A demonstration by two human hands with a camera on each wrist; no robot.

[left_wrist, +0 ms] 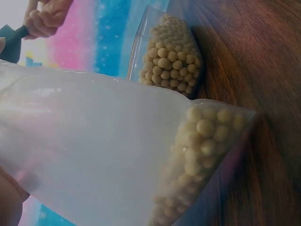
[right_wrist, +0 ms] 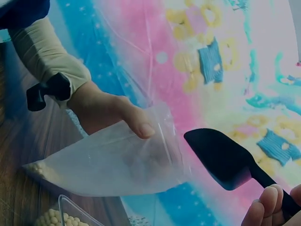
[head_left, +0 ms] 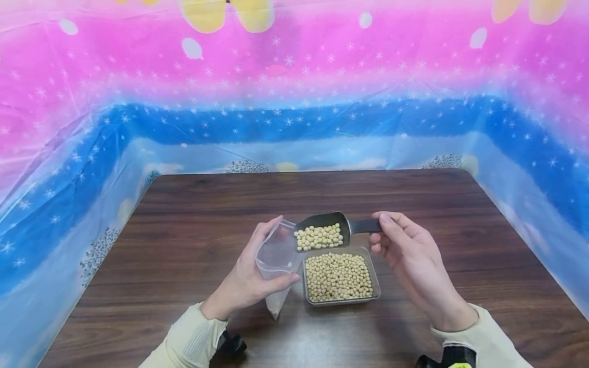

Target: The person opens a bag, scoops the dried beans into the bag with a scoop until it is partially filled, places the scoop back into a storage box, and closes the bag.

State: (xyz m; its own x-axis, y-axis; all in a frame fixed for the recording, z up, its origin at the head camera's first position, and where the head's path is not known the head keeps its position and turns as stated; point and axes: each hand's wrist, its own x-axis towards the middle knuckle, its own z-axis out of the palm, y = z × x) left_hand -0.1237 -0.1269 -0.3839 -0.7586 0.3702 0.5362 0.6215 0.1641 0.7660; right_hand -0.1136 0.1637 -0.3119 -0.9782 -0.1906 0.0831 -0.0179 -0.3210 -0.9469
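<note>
My left hand holds a clear plastic bag with its mouth spread wide. Soybeans fill the bag's bottom corner, seen best in the left wrist view. My right hand pinches the handle of a black scoop between thumb and fingers. A load of soybeans lies in the scoop, whose front lip is right at the bag's mouth in the head view. Below the scoop, a clear rectangular container full of soybeans stands on the table.
The dark wood-grain table stretches beyond both hands. A pink and blue patterned cloth hangs around its back and sides. Black devices are strapped at both wrists, such as the left wrist mount.
</note>
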